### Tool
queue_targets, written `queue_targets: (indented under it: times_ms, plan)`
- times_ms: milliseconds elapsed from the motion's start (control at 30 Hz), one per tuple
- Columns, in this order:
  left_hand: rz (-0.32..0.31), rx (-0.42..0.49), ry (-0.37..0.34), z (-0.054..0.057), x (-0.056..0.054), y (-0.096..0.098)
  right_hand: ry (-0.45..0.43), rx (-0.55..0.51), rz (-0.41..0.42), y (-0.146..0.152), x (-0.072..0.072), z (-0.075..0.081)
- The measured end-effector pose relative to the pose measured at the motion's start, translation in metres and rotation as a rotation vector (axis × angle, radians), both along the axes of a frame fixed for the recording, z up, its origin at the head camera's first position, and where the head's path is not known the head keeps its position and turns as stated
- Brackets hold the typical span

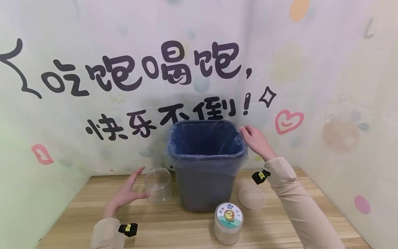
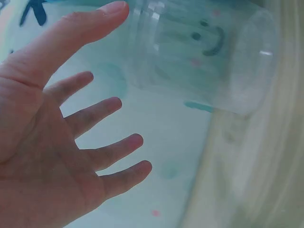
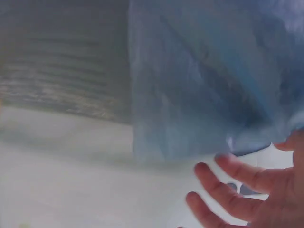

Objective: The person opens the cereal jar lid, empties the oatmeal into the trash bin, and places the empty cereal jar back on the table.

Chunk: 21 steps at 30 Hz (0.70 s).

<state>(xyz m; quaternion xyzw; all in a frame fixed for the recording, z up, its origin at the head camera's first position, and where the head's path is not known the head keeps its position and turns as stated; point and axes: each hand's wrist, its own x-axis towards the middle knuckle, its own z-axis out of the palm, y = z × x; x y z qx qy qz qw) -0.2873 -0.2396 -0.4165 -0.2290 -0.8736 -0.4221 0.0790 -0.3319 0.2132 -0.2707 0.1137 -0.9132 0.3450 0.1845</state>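
A dark trash bin point(image 1: 203, 186) stands upright on the table, and a thin see-through bin liner point(image 1: 211, 164) is folded down over its rim. My right hand point(image 1: 256, 141) is at the bin's right rim. In the right wrist view its fingertips point(image 3: 228, 159) lie at the lower edge of the bin liner point(image 3: 175, 109), fingers spread and slightly bent. My left hand point(image 1: 125, 193) is spread, with nothing in it, left of a clear plastic jar point(image 1: 159, 186). In the left wrist view the clear jar point(image 2: 199, 57) sits just beyond the thumb tip.
A jar with a sunflower label on its lid point(image 1: 229, 221) stands in front of the bin. Right of the bin is a translucent round plastic piece point(image 1: 252, 197). Behind the wooden table point(image 1: 149, 228) rises a printed fabric wall point(image 1: 124, 31), with similar walls at both sides.
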Motion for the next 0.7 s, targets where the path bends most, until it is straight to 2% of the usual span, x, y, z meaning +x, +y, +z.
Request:
queue_targets:
  times_ms: [167, 333, 433, 633, 700]
  plan:
    - [-0.035, -0.119, 0.079, 0.010, 0.009, 0.014, 0.078, -0.076, 0.001, 0.015, 0.008, -0.024]
    - [-0.071, -0.161, 0.122, 0.014, 0.017, 0.026, 0.119, -0.095, 0.002, 0.026, 0.014, -0.060]
    - [-0.067, -0.208, 0.152, 0.015, 0.021, 0.033, 0.084, -0.101, -0.001, 0.034, 0.016, -0.079]
    - [0.022, -0.371, 0.301, 0.008, 0.026, 0.041, -0.021, -0.118, 0.014, 0.043, 0.022, -0.111]
    - [0.035, -0.386, 0.305, 0.005, 0.030, 0.043, -0.034, -0.133, 0.042, 0.045, 0.023, -0.122]
